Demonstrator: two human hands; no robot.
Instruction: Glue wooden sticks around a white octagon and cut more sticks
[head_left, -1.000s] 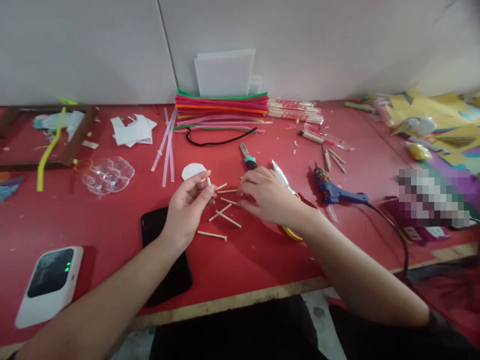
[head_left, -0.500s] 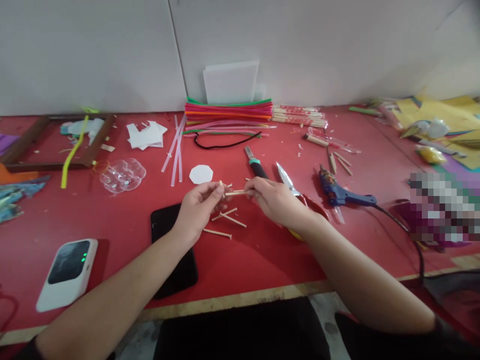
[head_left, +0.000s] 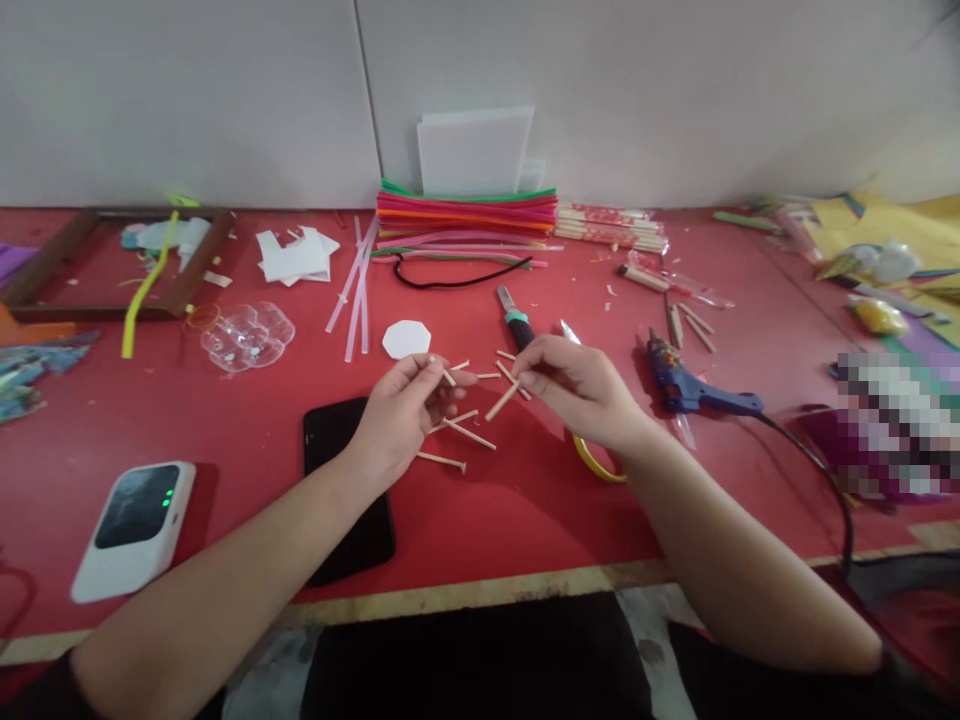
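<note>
Between thumb and fingers, my left hand (head_left: 405, 415) pinches a short wooden stick (head_left: 448, 378). My right hand (head_left: 581, 385) is closed on the end of another wooden stick (head_left: 501, 401), which slants down toward the left. The two held sticks are apart. Several more wooden sticks (head_left: 471, 434) lie loose on the red table (head_left: 480, 530) below and between my hands. Behind my left hand is a white paper octagon (head_left: 406, 340). A utility knife (head_left: 516, 318) lies beyond my right hand, and scissors (head_left: 596, 462) are partly hidden under it.
A black phone (head_left: 349, 540) lies beneath my left forearm, with a white device (head_left: 135, 530) farther left. At right is a blue glue gun (head_left: 697, 393) with its cord. Pipe cleaners (head_left: 465, 215) and glue sticks (head_left: 358, 300) lie at the back.
My hands have moved apart. The stick in my right hand has swung from nearly level, close to my left hand's stick, to a slant. The camera view has shifted slightly.
</note>
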